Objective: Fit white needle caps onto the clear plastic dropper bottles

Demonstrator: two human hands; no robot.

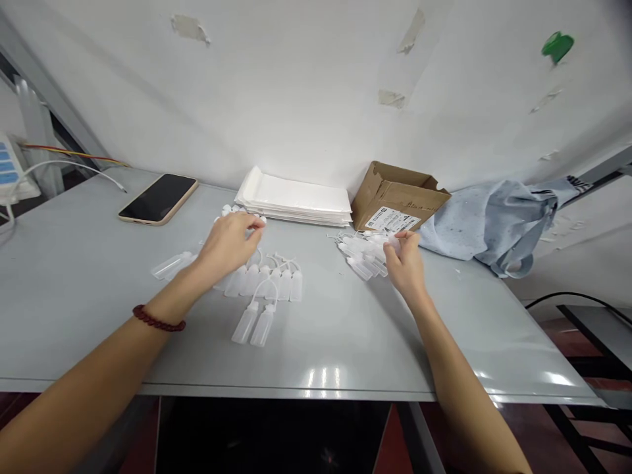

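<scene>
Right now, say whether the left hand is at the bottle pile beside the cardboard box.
No, the right hand is at that bottle pile; the left hand is farther left.

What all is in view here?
Table: one, grey, centre.
Wall: one, white, behind.
Phone: one, black, left.
Unit: one, white, far left.
Cords: several, mixed colours, edges.
Envelopes: several, white, by wall.
Box: one, brown, beside envelopes.
Cloth: one, blue, right.
Stand: one, grey, far right.
Tape: several scraps, beige, wall.
Unclear thing: one, green, wall.
Bottles: many, translucent, on table.
Caps: several, white, by envelopes.
Bracelet: one, dark red, left wrist.
Left grip: one, bare, beside caps.
Right grip: one, bare, at bottles.
</scene>
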